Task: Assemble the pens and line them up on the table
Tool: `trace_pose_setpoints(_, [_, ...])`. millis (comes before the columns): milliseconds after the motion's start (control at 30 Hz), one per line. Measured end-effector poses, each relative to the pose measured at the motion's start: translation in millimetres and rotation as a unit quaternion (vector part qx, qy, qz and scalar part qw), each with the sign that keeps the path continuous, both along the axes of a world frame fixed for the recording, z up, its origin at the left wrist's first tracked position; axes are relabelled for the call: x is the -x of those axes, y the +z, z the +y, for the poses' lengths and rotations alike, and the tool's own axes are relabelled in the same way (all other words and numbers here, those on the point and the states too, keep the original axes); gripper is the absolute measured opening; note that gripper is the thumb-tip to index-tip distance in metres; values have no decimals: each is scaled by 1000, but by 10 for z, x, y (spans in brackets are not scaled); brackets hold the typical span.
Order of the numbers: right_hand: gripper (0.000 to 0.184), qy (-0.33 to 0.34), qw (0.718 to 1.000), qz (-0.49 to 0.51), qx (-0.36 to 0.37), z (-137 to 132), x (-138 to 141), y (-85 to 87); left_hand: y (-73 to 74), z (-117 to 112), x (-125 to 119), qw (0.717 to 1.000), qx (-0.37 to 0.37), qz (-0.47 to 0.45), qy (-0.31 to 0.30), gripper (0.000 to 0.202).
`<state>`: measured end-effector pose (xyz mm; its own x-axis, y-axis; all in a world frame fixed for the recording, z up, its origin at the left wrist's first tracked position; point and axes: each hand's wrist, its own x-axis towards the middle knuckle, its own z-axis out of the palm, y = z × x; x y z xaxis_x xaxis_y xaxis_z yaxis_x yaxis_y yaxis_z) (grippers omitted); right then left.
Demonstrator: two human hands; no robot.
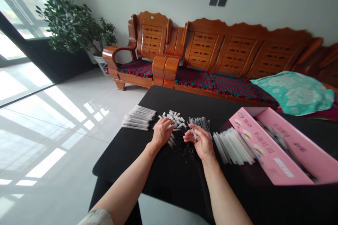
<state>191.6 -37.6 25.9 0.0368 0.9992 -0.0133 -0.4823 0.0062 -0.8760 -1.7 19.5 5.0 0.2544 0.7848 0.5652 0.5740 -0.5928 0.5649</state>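
My right hand point(203, 141) is half curled, palm turned inward, with a short-looking white pen part point(194, 135) with a dark end between thumb and fingers; how long it is I cannot tell. Over a loose heap of white pen caps point(176, 116) bends my left hand point(161, 132); its fingertips reach in among the caps, and anything pinched there is hidden. Small black pen parts point(185, 144) lie scattered between the hands. Thin pen refills point(200, 123) lie in a bunch just beyond my right hand. White pens point(139, 116) are stacked in a row at left.
Translucent pen barrels point(232, 146) form a pile right of my right hand, beside an open pink box point(266, 147) with grey contents. Everything rests on a black table point(118, 158). Behind stand a wooden sofa point(206, 47), a teal cloth point(293, 93) and a potted plant point(76, 24).
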Motion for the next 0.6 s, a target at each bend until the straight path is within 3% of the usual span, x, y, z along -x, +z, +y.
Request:
trace_pose_setpoints(133, [36, 9, 999, 27, -23, -2, -7, 6, 96, -83, -3, 998, 32, -51, -23, 12])
trace_pose_setpoints(300, [25, -55, 998, 21, -35, 17, -49, -22, 175, -160, -4, 988, 86, -124, -43, 16])
trace_pose_setpoints(467, [26, -121, 992, 29, -26, 60, -125, -71, 125, -138, -17, 967, 170, -173, -81, 25])
trace_pose_setpoints(600, [20, -137, 990, 29, -25, 66, -125, -77, 57, -108, -36, 954, 208, -178, -119, 27])
